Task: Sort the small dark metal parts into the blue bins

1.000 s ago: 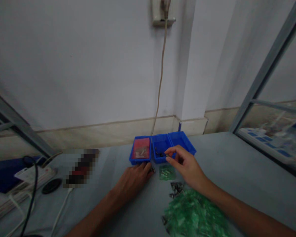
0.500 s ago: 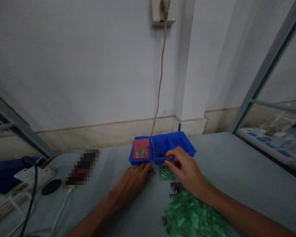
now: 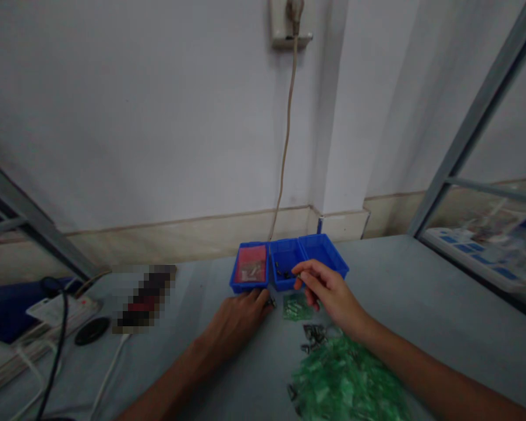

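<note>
My left hand [image 3: 244, 310] rests on the table in front of the left blue bin, its fingers closed on a small metal part [image 3: 270, 302] that sticks out by the thumb. Over the front edge of the middle blue bin [image 3: 287, 251], my right hand [image 3: 322, 286] pinches a small dark metal part, mostly hidden by the fingertips. A few dark parts [image 3: 283, 273] lie in that bin. Below it is a small green bag [image 3: 297, 307] with metal pieces inside. Loose metal parts [image 3: 314, 334] lie beside a heap of green plastic bags [image 3: 350, 380].
The left blue bin [image 3: 233, 279] holds a red card and a clear packet of pieces. A third blue bin [image 3: 326, 251] stands at the right. Cables, a round black object [image 3: 92, 331] and a pixelated object [image 3: 146, 301] lie on the left. A power cord [image 3: 286, 140] hangs behind.
My right hand has turned slightly, its lower fingers now showing beneath the pinch, and its fingertips have risen a little. My left hand stays in place.
</note>
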The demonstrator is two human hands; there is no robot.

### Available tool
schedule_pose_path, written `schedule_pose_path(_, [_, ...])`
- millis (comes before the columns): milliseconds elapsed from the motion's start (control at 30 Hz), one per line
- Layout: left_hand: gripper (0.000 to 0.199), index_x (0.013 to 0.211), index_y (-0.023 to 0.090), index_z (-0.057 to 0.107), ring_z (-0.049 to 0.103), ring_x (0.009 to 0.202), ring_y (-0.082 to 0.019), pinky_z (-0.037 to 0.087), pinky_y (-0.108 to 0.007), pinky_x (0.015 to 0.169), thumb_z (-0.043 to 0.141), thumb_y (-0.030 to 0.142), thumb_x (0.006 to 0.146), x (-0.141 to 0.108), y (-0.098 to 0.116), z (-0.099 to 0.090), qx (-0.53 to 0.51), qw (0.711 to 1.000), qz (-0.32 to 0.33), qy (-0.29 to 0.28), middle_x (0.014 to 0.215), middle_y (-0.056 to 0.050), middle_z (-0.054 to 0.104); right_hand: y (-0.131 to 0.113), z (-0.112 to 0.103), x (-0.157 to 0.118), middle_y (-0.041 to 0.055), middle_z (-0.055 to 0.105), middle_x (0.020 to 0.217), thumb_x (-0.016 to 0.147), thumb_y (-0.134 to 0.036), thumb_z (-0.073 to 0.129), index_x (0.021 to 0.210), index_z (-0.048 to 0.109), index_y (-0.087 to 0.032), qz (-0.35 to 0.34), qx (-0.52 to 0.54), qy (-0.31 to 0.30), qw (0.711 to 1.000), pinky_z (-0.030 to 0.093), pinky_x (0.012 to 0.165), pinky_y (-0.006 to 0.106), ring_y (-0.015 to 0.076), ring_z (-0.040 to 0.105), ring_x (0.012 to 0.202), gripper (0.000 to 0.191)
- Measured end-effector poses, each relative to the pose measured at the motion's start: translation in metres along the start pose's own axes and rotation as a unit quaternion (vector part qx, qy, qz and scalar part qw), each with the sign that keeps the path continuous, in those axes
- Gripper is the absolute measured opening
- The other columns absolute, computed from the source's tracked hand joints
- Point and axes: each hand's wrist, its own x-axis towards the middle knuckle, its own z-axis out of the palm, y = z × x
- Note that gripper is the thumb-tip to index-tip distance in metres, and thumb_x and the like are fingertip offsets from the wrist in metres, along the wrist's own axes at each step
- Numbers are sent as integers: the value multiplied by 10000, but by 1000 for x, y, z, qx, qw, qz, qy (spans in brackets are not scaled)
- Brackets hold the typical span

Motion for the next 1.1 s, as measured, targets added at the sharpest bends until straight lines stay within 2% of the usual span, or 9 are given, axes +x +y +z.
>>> schedule_pose_path(333, [195, 1136, 227, 538, 690, 886, -249, 567, -342, 664, 418, 349, 1043, 1, 0, 0, 5, 1000, -10, -3, 1045, -51, 682, -4, -3, 0, 37, 650, 848, 903, -434, 628, 1034, 688, -198, 73, 130, 22, 989, 297, 436, 206, 84, 454, 521, 277])
schedule_pose_path(867, [206, 1147, 219, 538, 683, 878, -232, 548, -310, 662, 409, 344, 1046, 0, 0, 0, 3, 1000, -8, 2, 1044, -66, 680, -6, -3, 2, 33, 646, 841, 886, -439, 653, 1044, 684, -197, 73, 149, 28, 986, 272, 449, 218, 91, 437, 528, 290])
schedule_pose_path(1100, [202, 1153, 227, 527, 680, 886, -236, 550, -321, 661, 412, 353, 1045, -1, -1, 3, 2, 1000, -2, 12, 1049, -57, 678, -7, -3, 1, 32, 682, 850, 872, -436, 674, 1053, 678, -206, 58, 125, 35, 990, 273, 438, 216, 85, 441, 515, 293])
